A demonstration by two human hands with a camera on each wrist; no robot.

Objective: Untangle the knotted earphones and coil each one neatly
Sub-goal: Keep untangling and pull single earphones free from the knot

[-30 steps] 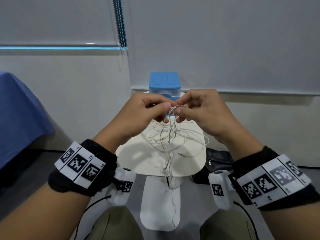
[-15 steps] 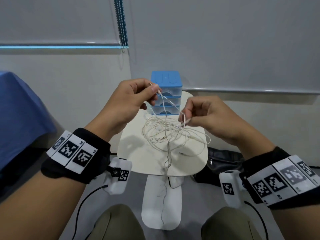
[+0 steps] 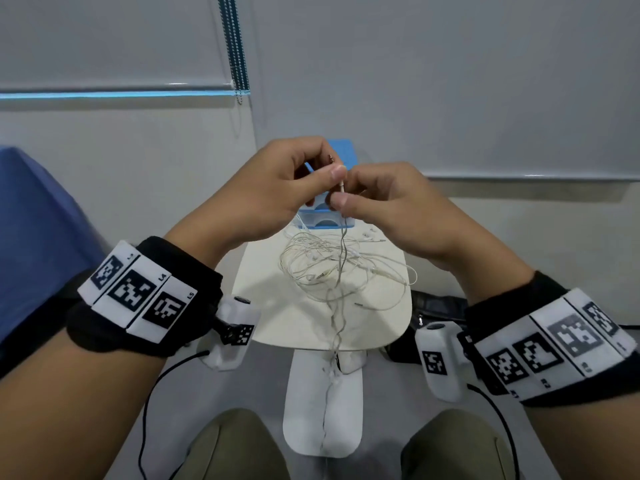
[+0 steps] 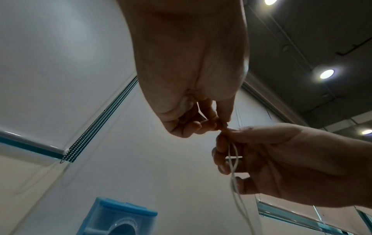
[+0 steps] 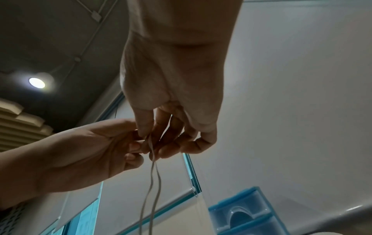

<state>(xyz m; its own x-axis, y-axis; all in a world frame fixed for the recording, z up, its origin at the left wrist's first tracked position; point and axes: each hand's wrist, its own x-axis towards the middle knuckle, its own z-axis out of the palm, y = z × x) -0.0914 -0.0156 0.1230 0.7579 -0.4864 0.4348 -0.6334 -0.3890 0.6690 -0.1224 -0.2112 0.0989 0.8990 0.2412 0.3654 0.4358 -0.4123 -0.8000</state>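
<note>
A tangle of thin white earphone cables (image 3: 332,268) lies on the small cream table (image 3: 277,323). My left hand (image 3: 298,181) is raised above it and pinches the plug end of one earphone cable (image 3: 342,185) between thumb and fingers. Just below and to the right, my right hand (image 3: 377,199) pinches the same cable. From there two strands (image 5: 155,182) hang down to the tangle, and one runs on over the table's near edge. In the left wrist view the cable (image 4: 233,160) passes through my right hand's curled fingers.
A blue plastic drawer box (image 3: 329,216) stands at the table's far edge, partly behind my hands. A black bag (image 3: 436,306) lies on the floor to the right. A blue cloth (image 3: 38,230) covers something at the left. My knees (image 3: 239,448) are below the table's white base (image 3: 325,407).
My hands, spread apart half a second ago with the left one lifting a strand, have come back together. Both now pinch the cable near its plug end, higher above the tangle.
</note>
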